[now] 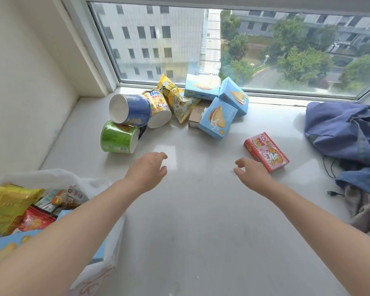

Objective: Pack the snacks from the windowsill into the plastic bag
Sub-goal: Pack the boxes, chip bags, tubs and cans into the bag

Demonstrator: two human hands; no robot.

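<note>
On the white windowsill (190, 210) lie a green tub (118, 137), a blue tub (130, 110), a yellow tub (158, 107), yellow snack bags (175, 97), a brown carton (198, 114) and three light-blue biscuit boxes (216, 118). A red-and-pink box (267, 151) lies apart at the right. My left hand (147, 169) hovers open in front of the tubs, holding nothing. My right hand (252, 174) is open, its fingers just short of the red-and-pink box. The white plastic bag (98, 242) at the lower left holds several snack packets.
A blue cloth bag (342, 129) and crumpled denim and grey clothes (363, 199) lie at the right edge, with a black cable end beside them. The window glass runs along the back, and a white wall closes the left side.
</note>
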